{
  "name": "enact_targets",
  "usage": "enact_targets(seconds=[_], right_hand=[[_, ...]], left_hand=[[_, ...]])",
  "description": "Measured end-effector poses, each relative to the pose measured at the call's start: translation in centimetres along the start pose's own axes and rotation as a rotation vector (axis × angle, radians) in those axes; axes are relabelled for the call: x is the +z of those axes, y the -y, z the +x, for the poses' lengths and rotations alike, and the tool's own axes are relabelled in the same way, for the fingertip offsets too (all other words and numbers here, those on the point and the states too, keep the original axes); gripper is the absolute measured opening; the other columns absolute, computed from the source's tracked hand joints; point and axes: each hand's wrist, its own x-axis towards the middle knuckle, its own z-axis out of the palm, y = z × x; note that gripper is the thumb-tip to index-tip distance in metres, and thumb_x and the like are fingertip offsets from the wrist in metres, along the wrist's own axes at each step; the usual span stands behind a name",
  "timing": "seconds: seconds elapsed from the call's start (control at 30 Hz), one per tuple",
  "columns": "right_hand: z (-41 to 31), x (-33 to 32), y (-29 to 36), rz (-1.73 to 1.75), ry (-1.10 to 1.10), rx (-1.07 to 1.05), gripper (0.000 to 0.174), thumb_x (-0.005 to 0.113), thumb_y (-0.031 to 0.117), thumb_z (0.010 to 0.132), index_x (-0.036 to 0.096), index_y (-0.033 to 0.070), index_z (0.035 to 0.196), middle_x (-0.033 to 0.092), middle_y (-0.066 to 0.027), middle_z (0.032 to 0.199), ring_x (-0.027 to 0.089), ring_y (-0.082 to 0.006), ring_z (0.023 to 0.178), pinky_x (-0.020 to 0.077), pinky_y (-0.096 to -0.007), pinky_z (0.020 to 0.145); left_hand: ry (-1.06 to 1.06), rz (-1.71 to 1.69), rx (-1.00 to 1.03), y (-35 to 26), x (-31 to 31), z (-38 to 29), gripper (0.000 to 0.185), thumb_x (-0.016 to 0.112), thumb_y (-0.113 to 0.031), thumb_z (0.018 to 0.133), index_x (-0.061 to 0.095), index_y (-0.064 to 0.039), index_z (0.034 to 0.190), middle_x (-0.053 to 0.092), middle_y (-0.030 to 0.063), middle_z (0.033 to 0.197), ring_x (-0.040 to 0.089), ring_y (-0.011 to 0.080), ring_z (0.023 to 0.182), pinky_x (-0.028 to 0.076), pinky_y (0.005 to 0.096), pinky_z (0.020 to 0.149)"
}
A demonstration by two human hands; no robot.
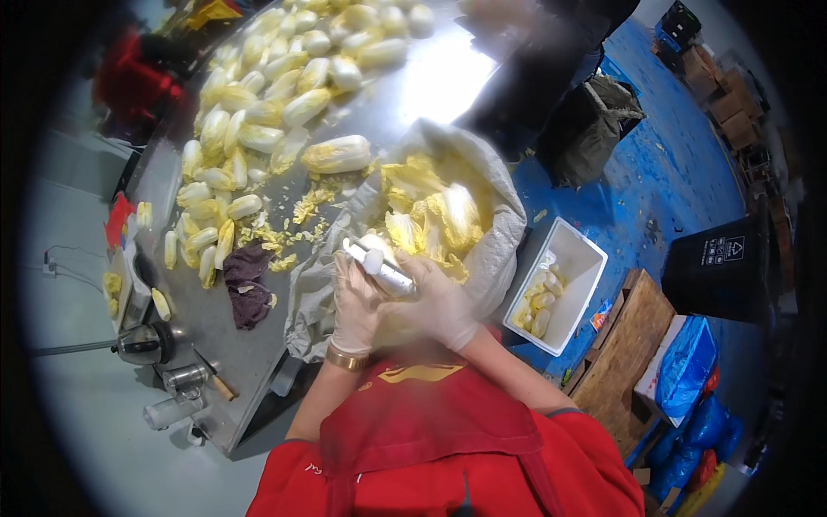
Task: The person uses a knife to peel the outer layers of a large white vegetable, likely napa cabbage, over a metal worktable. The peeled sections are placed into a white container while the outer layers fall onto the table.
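Observation:
My left hand [355,300], in a pale glove, grips a napa cabbage [376,244] that the fingers partly cover. A knife's metal blade [394,279] lies across the cabbage's white base, a white piece on it. My right hand [446,304], gloved too and blurred, closes at the blade's lower right end; the handle is hidden. Both hands are over the near rim of a white woven sack [510,226], its mouth rolled open. Loose yellow-white cabbage leaves [429,216] fill the sack. A whole napa cabbage [337,154] rests on the steel table [194,316] just beyond.
Many napa cabbages [258,116] are heaped across the table. A purple cloth [247,284], leaf scraps [313,203] and a wooden-handled knife [216,378] lie nearer. At right, a foam box [581,291] holds cabbage pieces. Another person [536,77] stands beyond the sack. A black bin [717,271] is farther right.

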Motion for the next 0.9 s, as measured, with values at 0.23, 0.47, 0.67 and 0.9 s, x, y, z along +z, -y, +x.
enact_targets(seconds=[0.23,0.47,0.67,0.9], right_hand=[[0.8,-2.2,-0.7,0.573,0.354,0.313,0.041,0.076,0.023,0.078,0.068,0.004,0.113,0.069,-0.001,0.088,0.059,-0.0066,0.076,0.0484,-0.0256,0.072],[0.1,-1.0,-0.1,0.402,0.176,0.28,0.04,0.076,0.034,0.078,0.069,0.007,0.107,0.069,-0.0146,0.09,0.066,-0.0234,0.079,0.05,-0.0333,0.073],[-0.1,-0.7,0.0,0.268,0.081,0.273,0.043,0.077,0.039,0.076,0.069,0.007,0.103,0.068,-0.0174,0.089,0.067,-0.0293,0.081,0.0505,-0.0363,0.073],[0.3,-0.1,-1.5,0.493,0.146,0.263,0.045,0.079,0.038,0.074,0.069,0.001,0.098,0.066,-0.0122,0.073,0.063,-0.0185,0.065,0.0496,-0.0334,0.063]], left_hand=[[0.075,0.061,0.071,0.0,0.5,-0.3,0.065,0.052,-0.056,0.093,0.047,-0.005,0.133,0.057,0.0053,0.123,0.056,0.0178,0.112,0.047,0.0356,0.098],[0.087,0.234,0.093,0.9,-0.4,-0.3,0.061,0.049,-0.057,0.095,0.053,-0.005,0.126,0.061,0.0036,0.11,0.059,0.0121,0.098,0.051,0.0284,0.084],[0.111,0.349,0.104,1.0,-1.5,-0.1,0.065,0.055,-0.058,0.091,0.049,-0.006,0.131,0.058,0.0059,0.12,0.059,0.0167,0.106,0.052,0.0331,0.09],[0.09,0.403,0.174,1.2,-0.5,-0.2,0.069,0.052,-0.061,0.092,0.049,-0.004,0.13,0.058,0.0072,0.117,0.06,0.0172,0.105,0.052,0.0335,0.089]])
